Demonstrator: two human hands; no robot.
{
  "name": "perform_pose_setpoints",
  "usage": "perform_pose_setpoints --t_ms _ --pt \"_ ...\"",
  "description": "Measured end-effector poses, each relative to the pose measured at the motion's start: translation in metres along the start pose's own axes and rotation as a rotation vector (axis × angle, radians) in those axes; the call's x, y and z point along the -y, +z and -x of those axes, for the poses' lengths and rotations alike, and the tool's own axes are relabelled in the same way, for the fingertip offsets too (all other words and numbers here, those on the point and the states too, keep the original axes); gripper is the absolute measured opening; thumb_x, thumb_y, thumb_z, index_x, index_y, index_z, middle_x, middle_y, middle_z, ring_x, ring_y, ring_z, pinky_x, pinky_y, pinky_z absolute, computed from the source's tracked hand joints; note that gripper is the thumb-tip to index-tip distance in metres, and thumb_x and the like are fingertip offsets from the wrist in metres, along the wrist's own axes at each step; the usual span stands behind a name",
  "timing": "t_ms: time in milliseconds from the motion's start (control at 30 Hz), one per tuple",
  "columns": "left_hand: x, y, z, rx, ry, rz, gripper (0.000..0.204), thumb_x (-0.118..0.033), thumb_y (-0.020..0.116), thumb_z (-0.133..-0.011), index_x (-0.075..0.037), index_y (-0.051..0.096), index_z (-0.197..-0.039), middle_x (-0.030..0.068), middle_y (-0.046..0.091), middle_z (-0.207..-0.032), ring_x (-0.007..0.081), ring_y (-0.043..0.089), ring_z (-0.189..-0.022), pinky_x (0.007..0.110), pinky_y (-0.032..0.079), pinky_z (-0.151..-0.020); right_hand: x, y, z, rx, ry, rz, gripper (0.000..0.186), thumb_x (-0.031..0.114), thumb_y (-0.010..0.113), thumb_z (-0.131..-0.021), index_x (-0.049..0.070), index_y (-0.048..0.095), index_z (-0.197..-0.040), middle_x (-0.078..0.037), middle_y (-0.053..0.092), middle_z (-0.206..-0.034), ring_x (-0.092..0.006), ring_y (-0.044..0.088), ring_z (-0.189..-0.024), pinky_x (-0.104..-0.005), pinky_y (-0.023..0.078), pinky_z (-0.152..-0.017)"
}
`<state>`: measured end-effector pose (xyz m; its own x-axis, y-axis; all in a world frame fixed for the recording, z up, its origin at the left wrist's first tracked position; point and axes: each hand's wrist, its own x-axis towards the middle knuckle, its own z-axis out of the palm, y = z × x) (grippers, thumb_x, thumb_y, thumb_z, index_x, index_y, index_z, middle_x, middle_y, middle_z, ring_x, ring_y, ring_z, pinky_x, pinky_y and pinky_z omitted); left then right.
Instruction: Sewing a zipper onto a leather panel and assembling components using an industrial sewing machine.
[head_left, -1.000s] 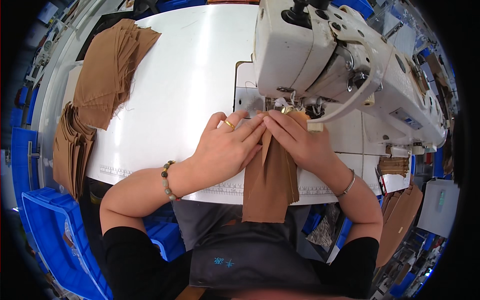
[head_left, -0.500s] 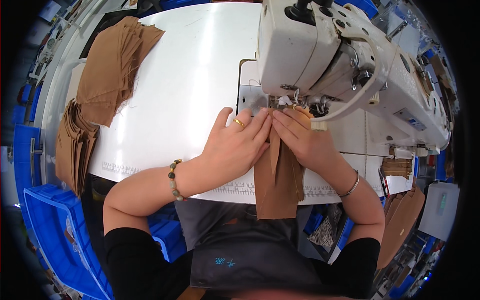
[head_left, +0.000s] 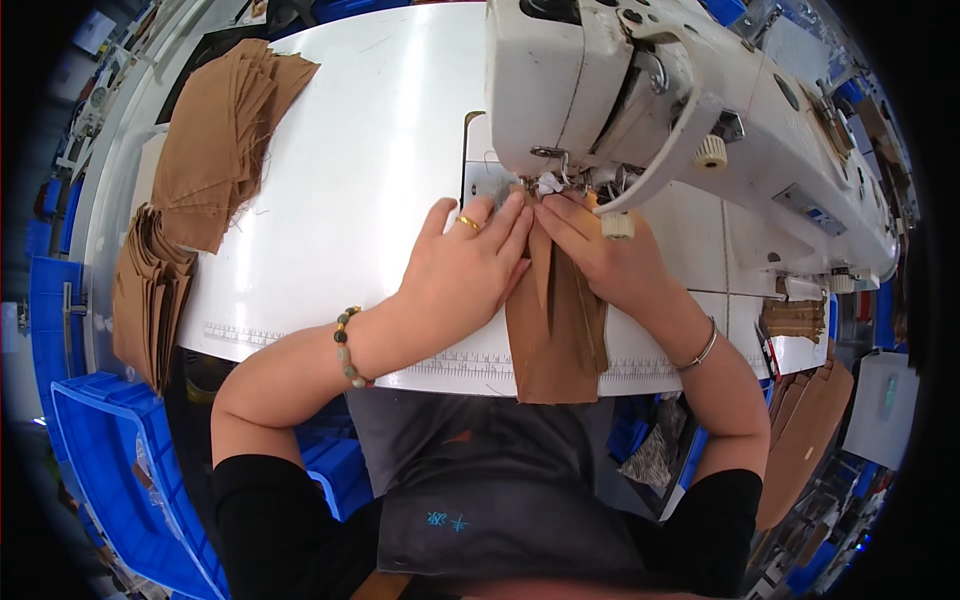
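A strip of brown fabric (head_left: 558, 350) with a folded edge runs from the sewing machine's needle area down over the table's front edge. My left hand (head_left: 455, 262) holds its left side, index and middle fingertips pressed down close to the presser foot and the thumb lower at the fold. On its right side my right hand (head_left: 622, 258) grips the cloth, fingertips beside the left ones; its thumb is hidden. The white sewing machine (head_left: 545, 85) stands over the fabric's far end, and the needle itself is hard to make out.
Stacks of brown fabric pieces (head_left: 215, 145) and folded brown pieces (head_left: 150, 300) lie at the table's left. Blue bins (head_left: 120, 470) stand below left. More brown pieces (head_left: 805, 440) are at the right. A printed ruler (head_left: 440, 368) follows the front edge.
The brown fabric has moved away from me toward the machine, its near end now higher at the table edge. Both hands have shifted slightly forward with it. The view has shifted a little.
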<state>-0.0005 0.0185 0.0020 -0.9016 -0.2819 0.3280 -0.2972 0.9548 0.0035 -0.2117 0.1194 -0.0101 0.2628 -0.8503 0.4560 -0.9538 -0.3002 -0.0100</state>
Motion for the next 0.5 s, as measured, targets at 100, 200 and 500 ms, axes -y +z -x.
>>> perform_pose_setpoints --t_ms 100,200,500 --pt "-0.019 -0.018 0.028 0.071 0.156 -0.100 0.059 -0.023 0.071 -0.083 0.001 0.062 -0.137 0.0117 0.064 -0.139 0.0275 0.058 -0.125 0.048 0.046 -0.103 0.003 -0.007 0.003 0.048 -0.041 0.011 0.048 0.004 0.064 -0.083 0.010 0.069 -0.131 -0.009 0.067 -0.133 -0.0279 0.067 -0.122 -0.0389 0.059 -0.091" --pt "-0.048 -0.042 0.070 0.137 0.275 0.007 0.057 -0.020 0.065 -0.082 0.002 0.065 -0.135 0.0171 0.063 -0.143 0.0275 0.059 -0.128 0.045 0.048 -0.103 0.015 -0.018 0.012 0.156 -0.108 -0.023 0.049 0.008 0.062 -0.087 0.013 0.066 -0.135 -0.011 0.062 -0.143 -0.0288 0.061 -0.131 -0.0428 0.055 -0.100" --pt "-0.067 -0.044 0.106 -0.087 0.280 0.110 0.036 -0.012 0.064 -0.081 -0.002 0.076 -0.114 0.0131 0.073 -0.125 0.0255 0.064 -0.117 0.040 0.053 -0.095 0.096 -0.057 0.060 0.257 -0.160 -0.170 0.041 0.018 0.057 -0.094 0.003 0.067 -0.130 -0.019 0.060 -0.145 -0.0324 0.056 -0.136 -0.0502 0.045 -0.112"
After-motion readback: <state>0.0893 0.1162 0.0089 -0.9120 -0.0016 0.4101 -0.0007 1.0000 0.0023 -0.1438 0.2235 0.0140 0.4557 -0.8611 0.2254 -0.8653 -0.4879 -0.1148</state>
